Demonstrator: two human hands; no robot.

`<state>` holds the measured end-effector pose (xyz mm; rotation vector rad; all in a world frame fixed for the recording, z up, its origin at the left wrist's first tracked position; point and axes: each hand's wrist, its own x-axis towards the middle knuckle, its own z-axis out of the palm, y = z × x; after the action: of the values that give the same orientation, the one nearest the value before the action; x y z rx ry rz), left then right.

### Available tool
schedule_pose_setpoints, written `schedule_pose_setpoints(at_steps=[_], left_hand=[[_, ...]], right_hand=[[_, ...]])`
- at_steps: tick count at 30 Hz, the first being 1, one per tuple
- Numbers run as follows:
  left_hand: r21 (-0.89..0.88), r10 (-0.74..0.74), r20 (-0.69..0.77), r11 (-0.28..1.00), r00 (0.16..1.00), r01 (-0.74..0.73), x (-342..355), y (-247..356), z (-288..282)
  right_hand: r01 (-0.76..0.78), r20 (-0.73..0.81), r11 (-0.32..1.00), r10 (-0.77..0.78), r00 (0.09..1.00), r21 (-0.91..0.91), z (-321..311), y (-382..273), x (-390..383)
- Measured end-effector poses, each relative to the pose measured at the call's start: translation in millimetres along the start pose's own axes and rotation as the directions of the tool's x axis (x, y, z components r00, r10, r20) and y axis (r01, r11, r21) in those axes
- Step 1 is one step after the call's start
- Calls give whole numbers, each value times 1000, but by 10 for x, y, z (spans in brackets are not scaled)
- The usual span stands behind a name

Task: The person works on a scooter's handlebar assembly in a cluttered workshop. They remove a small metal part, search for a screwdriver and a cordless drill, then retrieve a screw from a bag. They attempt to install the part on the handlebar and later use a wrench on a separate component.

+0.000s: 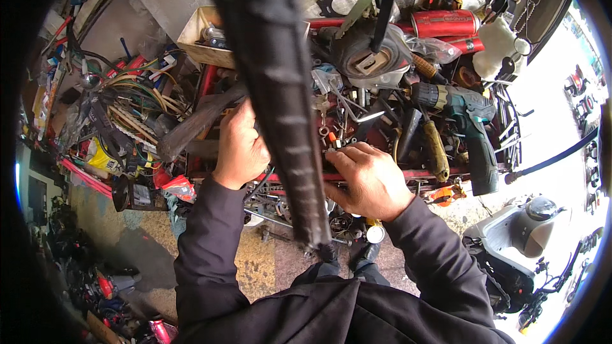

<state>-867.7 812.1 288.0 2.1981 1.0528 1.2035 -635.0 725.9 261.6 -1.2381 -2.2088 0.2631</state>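
Observation:
A blurred dark strap-like strip (pixel 274 76) hangs close to the camera and hides the space between my hands. My left hand (pixel 242 146) is closed, its fingertips partly behind the strip; what it holds, if anything, is hidden. Beside it lies a thick worn grey-brown bar (pixel 197 124), its far end near my knuckles. My right hand (pixel 373 178) rests palm down at the near edge of a cluttered red tray (pixel 414 174), fingers curled and index fingertip among small nuts and bolts. Its thumb tip is hidden. Just beyond sit a small orange piece (pixel 332 136) and a bent hex key (pixel 357 113).
A teal cordless drill (pixel 468 114) and yellow-handled tool (pixel 435 153) lie right of my right hand. Behind are a red can (pixel 445 23) and a cream box (pixel 201 38). Tangled cables (pixel 137 105) crowd the left; a white scooter (pixel 519 229) stands lower right.

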Motion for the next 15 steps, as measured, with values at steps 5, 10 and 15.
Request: schedule_pose_setpoints(at_steps=[5, 10, 15], left_hand=[[107, 28, 162, 993, 986, -46, 35, 111, -1], [569, 98, 516, 703, 851, -426, 11, 286, 113], [548, 118, 465, 740, 877, -390, 102, 289, 168]], right_hand=[[50, -96, 999, -50, 994, -6, 12, -15, -53], [178, -219, 981, -158, 963, 76, 20, 30, -120], [186, -212, 976, -159, 964, 113, -6, 53, -146]])
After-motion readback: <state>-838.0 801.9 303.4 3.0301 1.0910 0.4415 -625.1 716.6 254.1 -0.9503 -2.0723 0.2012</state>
